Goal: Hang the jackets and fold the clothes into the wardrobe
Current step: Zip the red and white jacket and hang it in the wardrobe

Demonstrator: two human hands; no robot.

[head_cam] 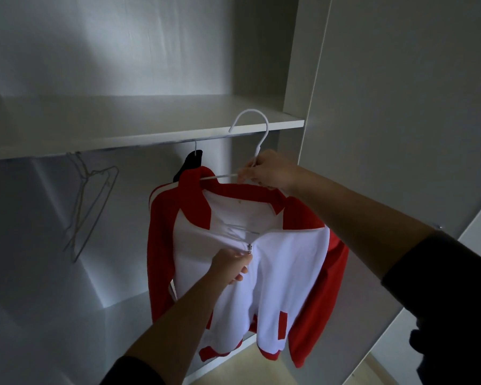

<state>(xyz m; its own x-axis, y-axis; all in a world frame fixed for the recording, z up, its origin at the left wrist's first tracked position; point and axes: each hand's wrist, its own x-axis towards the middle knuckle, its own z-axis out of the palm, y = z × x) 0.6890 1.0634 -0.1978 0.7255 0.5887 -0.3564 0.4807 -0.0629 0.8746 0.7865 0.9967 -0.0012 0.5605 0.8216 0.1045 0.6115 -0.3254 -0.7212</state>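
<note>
A red and white zip jacket (283, 268) hangs on a white hanger (257, 129) in front of the open wardrobe. My right hand (267, 170) grips the hanger at the base of its hook, which stands free in front of the shelf edge. My left hand (231, 265) pinches the zip pull at the jacket's chest. A dark garment (188, 162) hangs on the rail behind the jacket's collar.
A white shelf (139, 126) runs across the wardrobe above the rail. Empty wire hangers (90, 201) hang at the left of the rail. The wardrobe's right side panel (386, 120) stands close beside my right arm. Pale floor (250, 368) shows below.
</note>
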